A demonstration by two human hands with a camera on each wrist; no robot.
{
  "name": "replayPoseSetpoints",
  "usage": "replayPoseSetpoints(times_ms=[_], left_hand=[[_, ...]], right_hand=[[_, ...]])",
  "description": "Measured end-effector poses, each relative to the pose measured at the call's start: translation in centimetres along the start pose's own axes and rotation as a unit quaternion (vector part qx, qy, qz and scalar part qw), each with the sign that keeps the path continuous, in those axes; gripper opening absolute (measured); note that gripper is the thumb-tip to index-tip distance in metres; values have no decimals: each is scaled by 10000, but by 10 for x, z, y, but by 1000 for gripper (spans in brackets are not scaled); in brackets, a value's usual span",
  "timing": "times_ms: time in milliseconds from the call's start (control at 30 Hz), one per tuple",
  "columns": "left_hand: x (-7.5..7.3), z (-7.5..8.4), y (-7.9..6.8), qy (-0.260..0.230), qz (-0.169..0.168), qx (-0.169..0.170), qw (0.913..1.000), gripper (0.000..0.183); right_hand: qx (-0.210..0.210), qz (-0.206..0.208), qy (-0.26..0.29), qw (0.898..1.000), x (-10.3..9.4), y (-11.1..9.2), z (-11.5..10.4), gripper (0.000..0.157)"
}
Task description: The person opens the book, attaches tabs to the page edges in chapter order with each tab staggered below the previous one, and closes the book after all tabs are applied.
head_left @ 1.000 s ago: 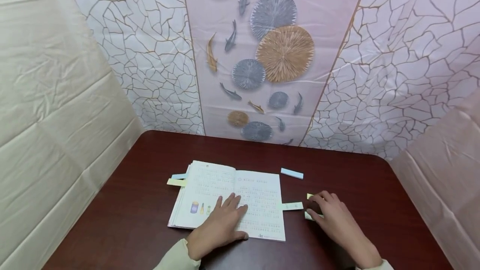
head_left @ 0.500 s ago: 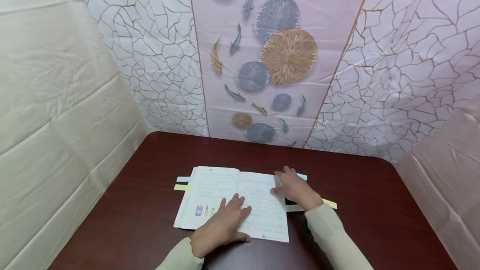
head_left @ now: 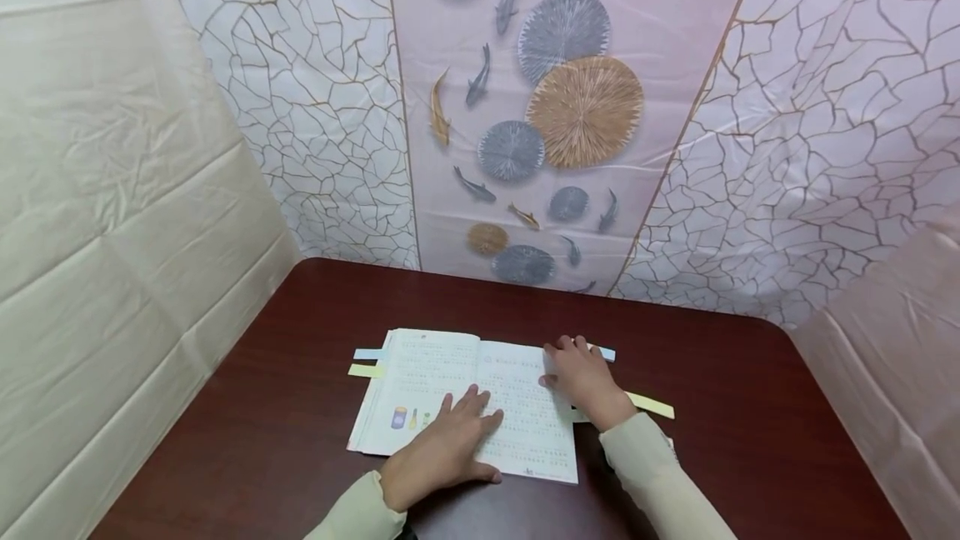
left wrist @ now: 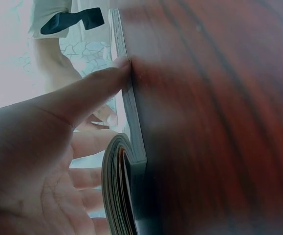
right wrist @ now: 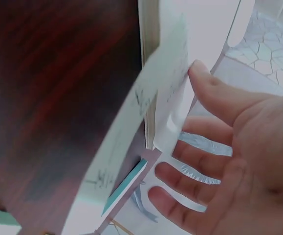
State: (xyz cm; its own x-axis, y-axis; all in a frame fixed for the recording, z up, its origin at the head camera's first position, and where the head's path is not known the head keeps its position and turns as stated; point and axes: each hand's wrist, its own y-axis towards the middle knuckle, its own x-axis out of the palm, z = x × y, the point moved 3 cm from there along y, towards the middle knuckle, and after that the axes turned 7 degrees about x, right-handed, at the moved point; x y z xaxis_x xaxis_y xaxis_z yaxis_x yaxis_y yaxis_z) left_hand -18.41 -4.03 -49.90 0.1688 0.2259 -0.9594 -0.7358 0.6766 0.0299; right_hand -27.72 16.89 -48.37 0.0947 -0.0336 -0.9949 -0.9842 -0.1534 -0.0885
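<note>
An open book [head_left: 525, 444] lies on the dark red-brown table, text on both pages and small coloured drawings on the left one. My left hand [head_left: 446, 448] rests across its lower middle with fingers spread; in the left wrist view the thumb [left wrist: 99, 81] reaches the page stack's edge. My right hand [head_left: 588, 382] is at the upper right edge of the right page. Its thumb [right wrist: 212, 90] touches the page, while the other fingers extend apart beyond the edge. A pale green paper tab [right wrist: 117, 142] with pen marks juts from the book's right side.
Blue [head_left: 367, 354] and yellow [head_left: 366, 371] tabs stick out on the book's left. Right of it lie a blue strip [head_left: 607, 354], partly covered by my hand, and a yellow strip [head_left: 651, 405]. Patterned cloth [head_left: 525, 148] hangs behind the table.
My right hand has moved left and away from me, from the loose strips to the right page's edge, then stayed nearly still. My left hand stays on the book.
</note>
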Motion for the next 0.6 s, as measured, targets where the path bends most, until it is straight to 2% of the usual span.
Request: replayPoseSetpoints(times_ms=[167,333,400,500,600], left_hand=[[1,-1,0,27,25,80,10000,78],[-2,-6,-6,-203,109,278,9993,78],[-4,-11,-10,-383,40,339,9987,79],[-8,-21,-17,-403,-109,452,9981,82],[-15,-32,-26,52,-164,692,9975,85]], right_hand=[[-40,288,-75,9995,3,-3,-2,52],[95,269,29,9996,8,-4,0,65],[58,304,-1,9995,10,-6,-2,66],[-104,390,-38,9992,10,-11,-6,48],[-280,541,44,9981,9,-16,-8,21]])
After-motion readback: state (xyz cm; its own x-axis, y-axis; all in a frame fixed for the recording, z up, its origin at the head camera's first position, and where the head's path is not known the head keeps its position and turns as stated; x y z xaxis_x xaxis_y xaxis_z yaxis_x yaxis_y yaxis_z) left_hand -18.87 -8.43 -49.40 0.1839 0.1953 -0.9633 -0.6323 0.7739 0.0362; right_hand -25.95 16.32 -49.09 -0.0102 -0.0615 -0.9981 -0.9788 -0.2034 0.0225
